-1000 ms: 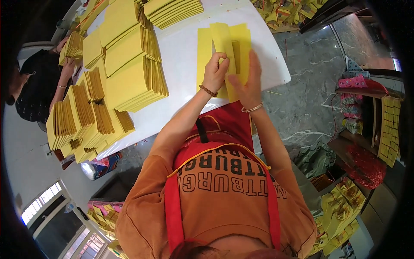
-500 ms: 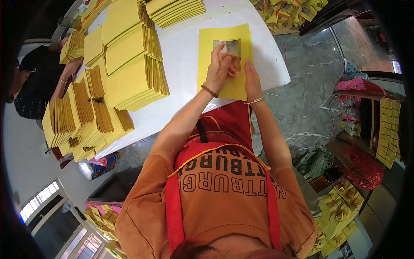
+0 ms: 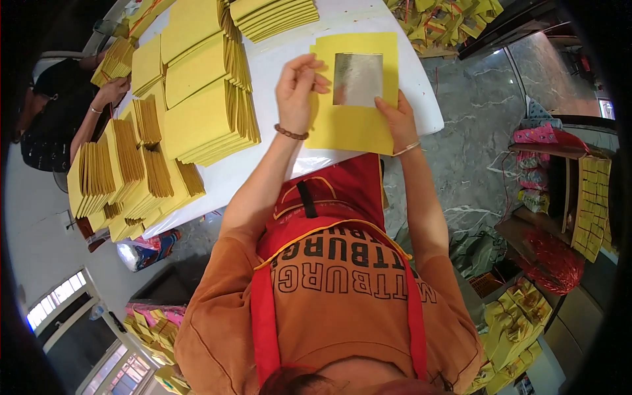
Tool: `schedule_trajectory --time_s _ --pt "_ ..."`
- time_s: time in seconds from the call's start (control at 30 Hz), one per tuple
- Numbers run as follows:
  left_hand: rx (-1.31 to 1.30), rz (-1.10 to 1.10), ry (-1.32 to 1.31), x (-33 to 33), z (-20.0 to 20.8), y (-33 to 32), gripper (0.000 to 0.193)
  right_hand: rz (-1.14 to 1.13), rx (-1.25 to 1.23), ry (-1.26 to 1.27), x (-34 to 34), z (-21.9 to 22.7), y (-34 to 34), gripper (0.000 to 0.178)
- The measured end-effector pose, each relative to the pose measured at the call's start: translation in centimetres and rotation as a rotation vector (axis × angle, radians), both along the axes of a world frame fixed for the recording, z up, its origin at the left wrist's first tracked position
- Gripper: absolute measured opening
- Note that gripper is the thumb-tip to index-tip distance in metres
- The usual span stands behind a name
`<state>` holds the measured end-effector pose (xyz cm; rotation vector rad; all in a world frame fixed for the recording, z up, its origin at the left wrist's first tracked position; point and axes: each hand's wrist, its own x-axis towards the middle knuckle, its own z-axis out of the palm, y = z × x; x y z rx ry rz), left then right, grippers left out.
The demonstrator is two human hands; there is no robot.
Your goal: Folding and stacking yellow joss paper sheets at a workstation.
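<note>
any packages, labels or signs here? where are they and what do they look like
Yellow sheet: on the white table under both hands, square, with a silver foil square in its middle.
Yellow stacks: on the table's left half, thick piles and upright bundles.
Yellow packs: floor, lower right, tied bundles.
Red bags: right, by a shelf.
No screens in view.
</note>
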<state>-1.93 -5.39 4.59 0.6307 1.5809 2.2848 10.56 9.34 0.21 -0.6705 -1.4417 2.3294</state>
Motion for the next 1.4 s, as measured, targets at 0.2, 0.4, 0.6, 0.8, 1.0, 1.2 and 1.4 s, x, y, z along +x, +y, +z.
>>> schedule_trajectory --time_s 0.2,0.4,0.6,0.8,1.0,1.2,1.4 --pt "-0.636 0.184 1.001 -2.3 -0.9 -3.2 0.053 0.001 -0.301 0.061 1.0 3.3 0.2 0.026" --pt "-0.575 0.002 1.514 0.0 -0.3 -3.1 0.042 0.044 -0.316 0.040 2.9 0.7 0.3 0.026" --pt "-0.612 -0.146 1.454 1.9 -2.4 -4.9 0.033 -0.022 -0.423 0.092 4.9 1.9 -0.8 0.032" --pt "-0.662 -0.292 1.262 3.0 -2.8 -6.5 0.033 0.037 1.495 0.056 6.9 1.2 -0.6 0.032" --pt "-0.568 -0.352 0.986 1.8 -3.4 -6.2 0.027 0.241 1.103 0.086 6.5 -0.3 -0.2 0.023" --pt "-0.889 -0.368 0.062 1.1 -2.1 -4.5 0.032 0.062 0.528 -0.176 4.4 -1.0 -0.7 0.022" --pt "-0.876 -0.259 0.041 0.8 -3.6 -3.3 0.031 -0.217 0.473 -0.052 3.2 -0.3 -2.0 0.030"
